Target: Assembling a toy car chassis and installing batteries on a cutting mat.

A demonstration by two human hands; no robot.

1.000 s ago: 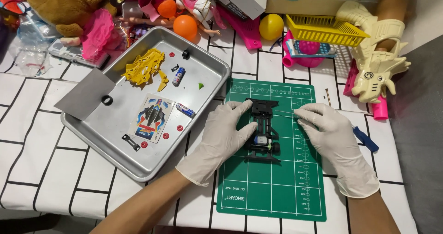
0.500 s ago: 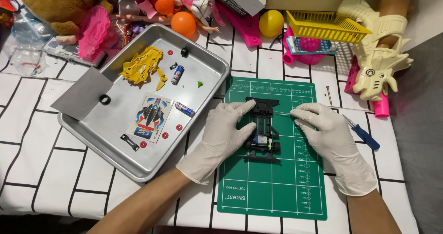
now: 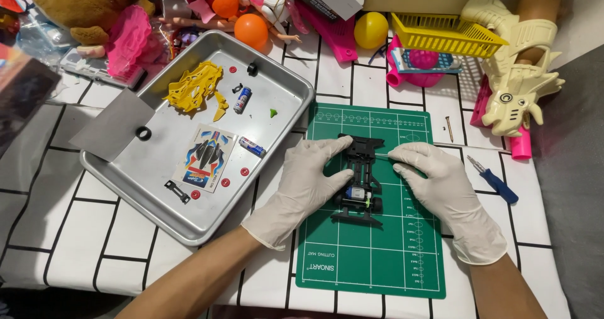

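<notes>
Black toy car chassis (image 3: 361, 179) sits mid green cutting mat (image 3: 377, 256) — gloved left hand (image 3: 306, 187) clamps its side to steady it, right hand (image 3: 443, 190) pinches a thin tool at its front; loose parts kept in metal tray (image 3: 126, 187) on desk

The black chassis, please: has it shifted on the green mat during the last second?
No. The black chassis sits at the same spot on the green cutting mat.

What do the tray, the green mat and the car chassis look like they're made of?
Tray: bare metal, likely aluminium, with a dull grey brushed sheen. Green mat: matte, rubbery-looking sheet with a printed white grid. Car chassis: apparently moulded black plastic, semi-matte, held by both gloved hands.
</notes>
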